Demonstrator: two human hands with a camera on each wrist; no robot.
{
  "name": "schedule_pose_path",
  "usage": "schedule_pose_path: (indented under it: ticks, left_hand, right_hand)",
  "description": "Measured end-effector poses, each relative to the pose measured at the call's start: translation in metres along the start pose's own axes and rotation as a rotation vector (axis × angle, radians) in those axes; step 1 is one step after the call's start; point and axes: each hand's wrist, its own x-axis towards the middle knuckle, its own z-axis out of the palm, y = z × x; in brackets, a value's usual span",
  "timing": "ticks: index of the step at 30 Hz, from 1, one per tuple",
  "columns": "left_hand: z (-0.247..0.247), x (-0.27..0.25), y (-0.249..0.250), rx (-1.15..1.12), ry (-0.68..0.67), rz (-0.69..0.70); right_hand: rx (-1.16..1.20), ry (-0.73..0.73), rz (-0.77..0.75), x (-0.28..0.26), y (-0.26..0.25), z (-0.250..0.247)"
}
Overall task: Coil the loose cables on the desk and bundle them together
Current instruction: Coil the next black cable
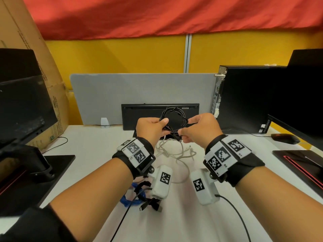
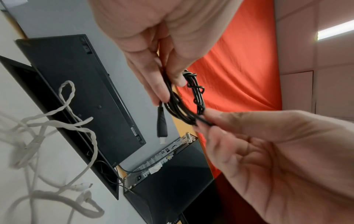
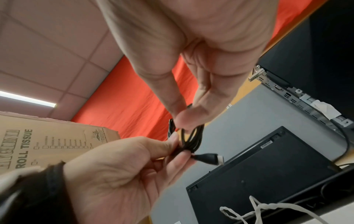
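Note:
A black cable [image 1: 181, 114] is wound into a small coil and held up above the desk, in front of the keyboard. My left hand [image 1: 165, 127] pinches the coil's left side between thumb and fingers. My right hand [image 1: 183, 131] pinches a strand at its lower right. In the left wrist view the coil [image 2: 178, 109] has wraps twisted around one side, and its plug [image 2: 161, 121] hangs free below my left hand [image 2: 170, 89]. A loose white cable [image 1: 174, 152] lies tangled on the desk under my hands. A blue and black cable bundle [image 1: 139, 194] lies near my left wrist.
A black keyboard [image 1: 139, 112] leans upright against the grey divider [image 1: 104, 95]. A PC tower [image 1: 244, 98] stands at the right, with a mouse [image 1: 284, 138] and a monitor beside it. Another monitor [image 1: 22, 105] and a cardboard box [image 1: 52, 88] stand at the left.

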Motion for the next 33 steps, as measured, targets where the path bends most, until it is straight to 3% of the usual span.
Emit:
schedule_pose_path:
  ticks: [10, 17, 27, 33]
  left_hand:
    - [-0.001, 0.004, -0.002, 0.014, 0.013, 0.026]
    - [-0.002, 0.006, -0.004, 0.006, 0.031, 0.047]
    - [-0.003, 0.004, -0.004, -0.083, 0.047, -0.009]
    - [-0.004, 0.004, 0.000, -0.092, 0.045, -0.027]
  right_hand:
    - [0.122, -0.113, 0.104, -0.006, -0.009, -0.007]
    - [0.293, -0.292, 0.185, -0.010, -0.004, -0.005]
    - [0.327, -0.159, -0.038, -0.009, 0.003, 0.000]
    - [0.407, -0.079, -0.061, -0.007, 0.006, 0.000]
